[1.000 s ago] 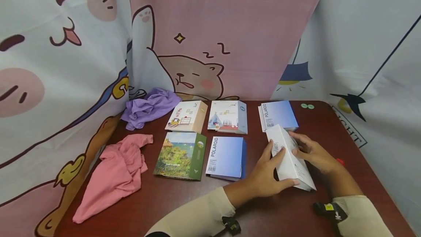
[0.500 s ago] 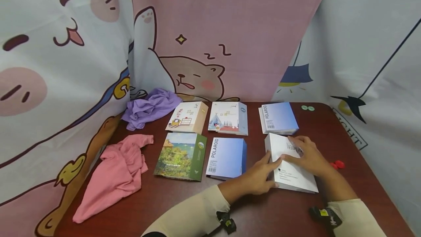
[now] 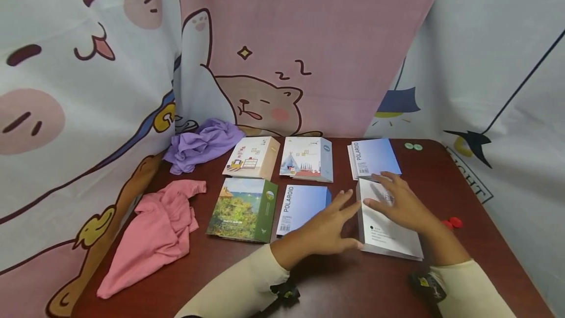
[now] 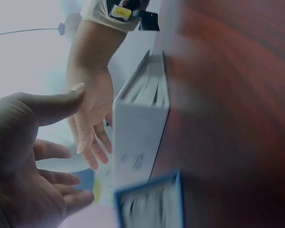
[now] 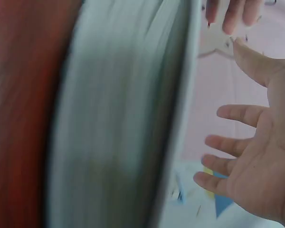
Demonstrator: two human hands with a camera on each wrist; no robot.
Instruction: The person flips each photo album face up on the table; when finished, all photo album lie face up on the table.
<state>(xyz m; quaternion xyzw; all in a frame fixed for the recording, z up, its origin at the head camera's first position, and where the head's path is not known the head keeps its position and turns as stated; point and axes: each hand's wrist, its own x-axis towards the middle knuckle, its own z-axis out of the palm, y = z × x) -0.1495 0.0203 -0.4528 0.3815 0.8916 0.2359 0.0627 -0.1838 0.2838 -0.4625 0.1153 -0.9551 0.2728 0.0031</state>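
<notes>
A white photo album [image 3: 390,232] lies flat on the dark red table [image 3: 220,269], front right. My right hand [image 3: 388,195] rests flat on its cover with straight fingers. My left hand [image 3: 348,220] is open with spread fingers beside the album's left edge, partly over the blue Polaroid album [image 3: 300,205]; its thumb is close to that edge. In the left wrist view the album's spine [image 4: 137,137] stands between my left palm [image 4: 23,156] and the right hand [image 4: 90,118]. The right wrist view is blurred: the album's page edge [image 5: 123,118] and my open right hand [image 5: 256,161] show.
Other albums lie in two rows: a cream one [image 3: 251,156], a teepee one [image 3: 306,157], a blue Polaroid one [image 3: 374,157] and a green landscape one [image 3: 243,208]. A purple cloth [image 3: 200,144] and a pink cloth [image 3: 154,232] lie left. Small green caps [image 3: 412,146] and red caps [image 3: 452,222] lie right.
The white album, held tilted on its edge by both hands, has been laid flat. My left hand let go, opened and drew left; my right hand now lies flat on the cover.
</notes>
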